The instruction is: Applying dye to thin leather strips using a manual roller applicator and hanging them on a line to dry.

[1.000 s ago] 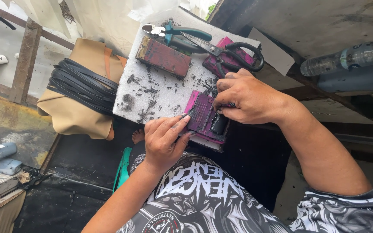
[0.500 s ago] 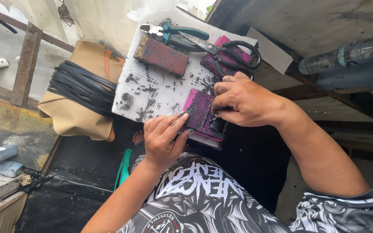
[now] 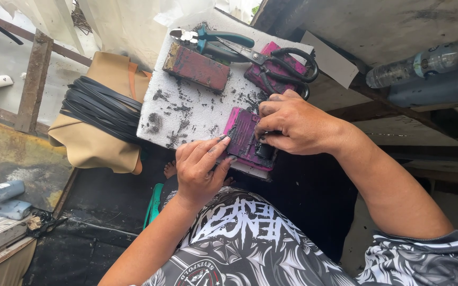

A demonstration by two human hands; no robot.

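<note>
both hands, left hand (image 3: 200, 169) and right hand (image 3: 292, 124), press on the magenta block (image 3: 244, 139)

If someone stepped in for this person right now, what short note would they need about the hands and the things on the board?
Left hand: fingertips press the near-left edge of the magenta block. It grips nothing.
Right hand: lies over the block's right side, fingers curled around a small black piece.
The block sits at the near edge of the white foam board, which is speckled with black bits.
Further back: a second reddish block, pliers and scissors.
A black strap coil lies to the left.
Whether the work on the block is finished cannot be told.
</note>
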